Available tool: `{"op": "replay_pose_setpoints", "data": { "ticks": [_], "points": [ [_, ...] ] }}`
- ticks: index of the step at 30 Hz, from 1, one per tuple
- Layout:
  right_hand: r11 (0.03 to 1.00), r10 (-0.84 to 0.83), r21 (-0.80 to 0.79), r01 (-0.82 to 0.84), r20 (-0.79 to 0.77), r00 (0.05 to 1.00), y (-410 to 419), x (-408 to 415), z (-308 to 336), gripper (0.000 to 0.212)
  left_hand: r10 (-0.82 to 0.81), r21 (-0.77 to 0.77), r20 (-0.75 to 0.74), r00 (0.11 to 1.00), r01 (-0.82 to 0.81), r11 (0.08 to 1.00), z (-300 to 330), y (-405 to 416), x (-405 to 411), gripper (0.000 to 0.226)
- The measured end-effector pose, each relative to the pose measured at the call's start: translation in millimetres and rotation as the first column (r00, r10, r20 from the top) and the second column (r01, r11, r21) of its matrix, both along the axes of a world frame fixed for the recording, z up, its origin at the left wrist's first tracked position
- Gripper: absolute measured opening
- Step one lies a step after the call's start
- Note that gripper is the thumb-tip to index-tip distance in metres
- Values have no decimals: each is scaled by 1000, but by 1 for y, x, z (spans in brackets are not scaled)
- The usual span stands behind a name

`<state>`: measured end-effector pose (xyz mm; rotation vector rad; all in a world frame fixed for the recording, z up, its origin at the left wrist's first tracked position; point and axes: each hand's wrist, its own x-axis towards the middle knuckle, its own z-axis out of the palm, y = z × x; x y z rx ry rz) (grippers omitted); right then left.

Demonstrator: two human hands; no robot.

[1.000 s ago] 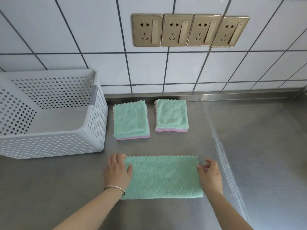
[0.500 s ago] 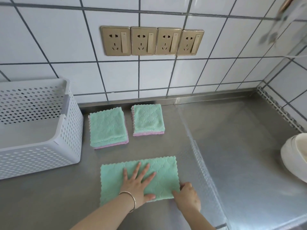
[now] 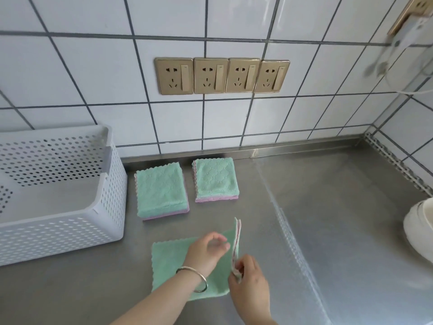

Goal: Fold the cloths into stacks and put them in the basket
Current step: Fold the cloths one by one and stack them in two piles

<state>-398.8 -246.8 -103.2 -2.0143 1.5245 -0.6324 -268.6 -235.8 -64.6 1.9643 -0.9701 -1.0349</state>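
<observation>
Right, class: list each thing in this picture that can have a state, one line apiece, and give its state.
Cloth: flat on the counter, right edge lifted, mid-fold.
Right hand: pinches the cloth's raised edge.
Left hand: over the cloth, fingers loosely curled, holds nothing.
Left stack: folded, on the counter.
Right stack: folded, on the counter.
Basket: upright, nothing visible inside.

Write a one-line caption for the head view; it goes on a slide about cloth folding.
Right hand lifts the green cloth edge, left hand over it, two folded stacks behind.
</observation>
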Motion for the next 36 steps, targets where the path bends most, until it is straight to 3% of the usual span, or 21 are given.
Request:
{"op": "replay_pose_setpoints", "data": {
  "ticks": [5, 8, 11, 14, 16, 18, 26, 28, 31, 36],
  "points": [
    [948, 222, -217, -233, -75, 972, 16, 30, 0, 39, 116, 72, 41, 992, -119, 990, 0, 6, 14, 22],
    [868, 340, -347, -356, -107, 934, 21, 43, -5, 25, 192, 110, 78, 978, -199, 974, -5, 16, 27, 35],
    [783, 468, -393, -482, -137, 873, 26, 49, -10, 27, 267, 105, 127, 955, -280, 954, -9, 24, 38, 41],
    [777, 506, -339, -529, -162, 847, 31, 51, -14, 46, 330, 113, 158, 931, -349, 930, -13, 34, 45, 33],
    [801, 515, -231, -553, -205, 832, 32, 50, -21, 70, 479, 97, 85, 874, -486, 869, -15, 43, 47, 12],
    [818, 512, -149, -556, -252, 821, 32, 48, -25, 82, 612, 103, -13, 791, -607, 788, -17, 50, 48, 18],
    [814, 515, -110, -570, -317, 796, 33, 41, -34, 101, 654, 254, -198, 730, -606, 753, -33, 47, 49, 13],
    [806, 517, -130, -578, -323, 793, 32, 40, -33, 99, 633, 237, -152, 759, -593, 769, -31, 46, 51, 16],
    [783, 535, -164, -600, -316, 784, 32, 41, -30, 78, 579, 166, 13, 815, -573, 803, -25, 49, 57, 15],
    [738, 542, -165, -654, -432, 721, 34, 43, -35, 80, 521, 128, 186, 833, -547, 828, -27, 64, 70, 28]
  ]
}}
